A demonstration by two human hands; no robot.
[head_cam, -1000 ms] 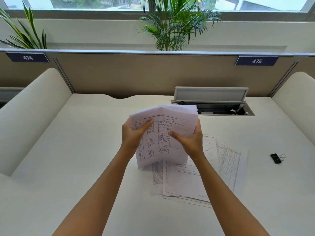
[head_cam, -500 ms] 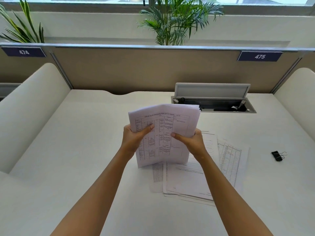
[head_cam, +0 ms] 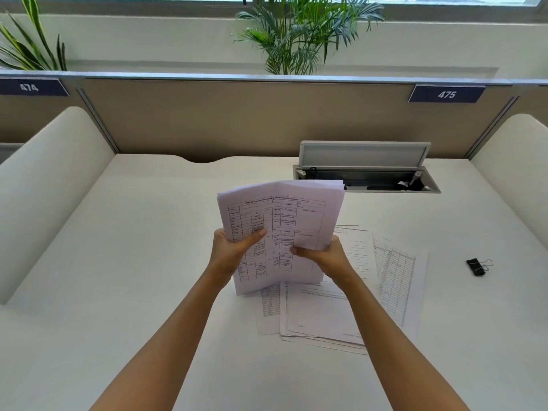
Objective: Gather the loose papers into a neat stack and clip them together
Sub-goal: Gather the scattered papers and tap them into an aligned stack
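The worktop [head_cam: 124, 262] lies bare across its whole nine o'clock side, from the held sheaf [head_cam: 281, 232] out to the curved side divider [head_cam: 50, 185], and bare again along the near edge at six o'clock outside both forearms. Toward three o'clock the loose sheets [head_cam: 394, 277] cover the surface just beside the right hand [head_cam: 323, 256]; past them a clear strip runs to the binder clip [head_cam: 476, 266], which sits alone. At one o'clock the open cable tray [head_cam: 367, 180] with its raised lid [head_cam: 363, 154] blocks the back edge. The back partition [head_cam: 237, 120] closes off twelve o'clock.
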